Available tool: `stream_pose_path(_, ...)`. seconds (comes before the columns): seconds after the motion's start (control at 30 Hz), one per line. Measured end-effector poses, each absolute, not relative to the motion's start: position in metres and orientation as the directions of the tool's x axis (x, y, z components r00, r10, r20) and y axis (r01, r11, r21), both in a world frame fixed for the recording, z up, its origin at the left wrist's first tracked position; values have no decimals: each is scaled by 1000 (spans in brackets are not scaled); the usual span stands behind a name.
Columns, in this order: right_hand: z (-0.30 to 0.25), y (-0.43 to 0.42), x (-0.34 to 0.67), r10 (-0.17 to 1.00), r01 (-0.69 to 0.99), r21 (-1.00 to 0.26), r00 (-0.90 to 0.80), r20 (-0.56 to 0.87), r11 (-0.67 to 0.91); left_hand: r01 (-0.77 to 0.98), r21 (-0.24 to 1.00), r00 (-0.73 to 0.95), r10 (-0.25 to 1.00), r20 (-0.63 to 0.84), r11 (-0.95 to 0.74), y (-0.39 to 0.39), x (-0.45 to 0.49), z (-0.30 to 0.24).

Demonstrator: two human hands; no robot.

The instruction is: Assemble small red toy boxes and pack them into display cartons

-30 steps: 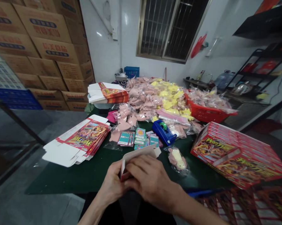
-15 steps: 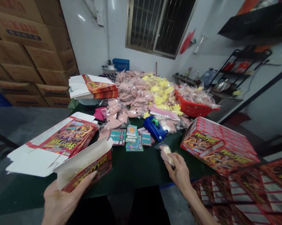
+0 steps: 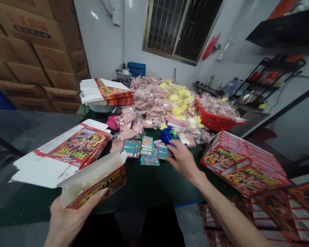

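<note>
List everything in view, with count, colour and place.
table: one, dark green, centre
open box: one, red and white, front left
flat box blanks: two stacks, red and white, table's left and back
cards: several, teal, table centre
tape dispenser: one, blue, behind cards
bagged toys: heap, pink and yellow, table's back
basket: one, red, right of heap
finished boxes: one stack, red, table's right
cartons: many, brown, left wall
left hand: grips open box
right hand: over cards

Big yellow Chinese words, 我的刀盾, are printed on the stacked red boxes (image 3: 244, 164) and on the held red box (image 3: 103, 187). Print on the brown cartons (image 3: 28, 27) and the cards (image 3: 130, 148) is too blurred to be read.
</note>
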State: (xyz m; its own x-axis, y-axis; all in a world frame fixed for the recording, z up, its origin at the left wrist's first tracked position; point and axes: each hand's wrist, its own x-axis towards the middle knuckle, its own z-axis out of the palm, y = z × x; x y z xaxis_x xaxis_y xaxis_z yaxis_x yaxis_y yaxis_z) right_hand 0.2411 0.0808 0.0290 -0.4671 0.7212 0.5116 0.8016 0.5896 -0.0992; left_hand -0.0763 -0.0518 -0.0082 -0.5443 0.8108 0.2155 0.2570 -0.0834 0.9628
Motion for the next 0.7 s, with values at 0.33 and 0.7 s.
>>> stream_pose_path(0.33,-37,118,254,806,782,-207,-541,239,587,127,992,-481,875,59,3,-55,-78,-5)
stream_pose_path(0.7,-43,93,236,789,790,-190,-493,368,582,87,994,-569,816,102,-63,-55,-60,3)
